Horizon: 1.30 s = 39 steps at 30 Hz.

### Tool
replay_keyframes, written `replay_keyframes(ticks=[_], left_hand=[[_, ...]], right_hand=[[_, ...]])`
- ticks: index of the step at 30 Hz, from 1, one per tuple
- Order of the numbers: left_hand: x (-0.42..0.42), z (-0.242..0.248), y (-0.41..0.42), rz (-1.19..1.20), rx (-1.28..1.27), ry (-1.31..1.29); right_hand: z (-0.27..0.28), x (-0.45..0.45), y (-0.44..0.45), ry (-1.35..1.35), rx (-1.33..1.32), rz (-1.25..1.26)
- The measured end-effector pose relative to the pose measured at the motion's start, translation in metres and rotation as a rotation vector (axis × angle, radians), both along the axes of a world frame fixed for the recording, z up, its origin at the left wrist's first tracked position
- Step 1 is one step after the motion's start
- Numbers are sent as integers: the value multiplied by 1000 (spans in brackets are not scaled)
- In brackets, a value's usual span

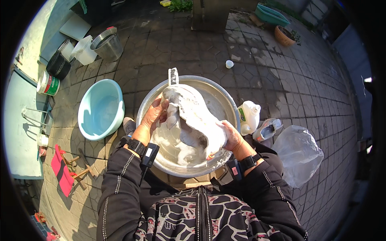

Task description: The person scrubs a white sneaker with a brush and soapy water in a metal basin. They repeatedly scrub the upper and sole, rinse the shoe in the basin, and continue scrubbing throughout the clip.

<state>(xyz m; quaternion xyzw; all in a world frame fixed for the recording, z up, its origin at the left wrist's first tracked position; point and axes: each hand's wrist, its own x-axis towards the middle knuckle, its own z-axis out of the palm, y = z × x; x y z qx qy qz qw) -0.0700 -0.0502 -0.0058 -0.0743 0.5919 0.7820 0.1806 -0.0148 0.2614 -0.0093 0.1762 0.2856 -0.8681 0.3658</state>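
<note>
A soapy white shoe (196, 111) is held slantwise above a round metal basin (188, 174), its toe or heel end towards my right; which end cannot be told. My left hand (155, 113) grips the foam-covered far left end of it. At the other end, my right hand (231, 135) closes round the side near the basin's right rim. A strap-like piece with dark and white markings (173, 76) sticks up beyond the shoe. Suds (185, 153) float on cloudy water in the basin below.
Left of the basin stands a light-blue plastic tub (102, 110), with several buckets (107, 45) farther back and a red folding stool (62, 171) nearer. A white plastic jug (249, 116) and a clear plastic bag (297, 156) lie right of the basin. Beyond is a small white cup (229, 64).
</note>
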Motion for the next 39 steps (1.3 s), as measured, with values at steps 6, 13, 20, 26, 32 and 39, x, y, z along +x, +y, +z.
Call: replay_keyframes(ticks=[6, 13, 20, 26, 32, 39], left_hand=[[-1, -1, 13, 68, 162, 36], [8, -17, 31, 219, 67, 116], [15, -16, 47, 305, -264, 146], [22, -22, 65, 157, -345, -7], [25, -20, 72, 78, -389, 71], [24, -9, 63, 61, -305, -28]], right_hand=[[3, -10, 8, 1467, 769, 151], [-1, -14, -10, 546, 933, 122], [28, -3, -33, 919, 1200, 14], [13, 7, -52, 1258, 1512, 199], [-13, 2, -51, 1176, 1485, 230], [-16, -9, -42, 962, 1336, 114]])
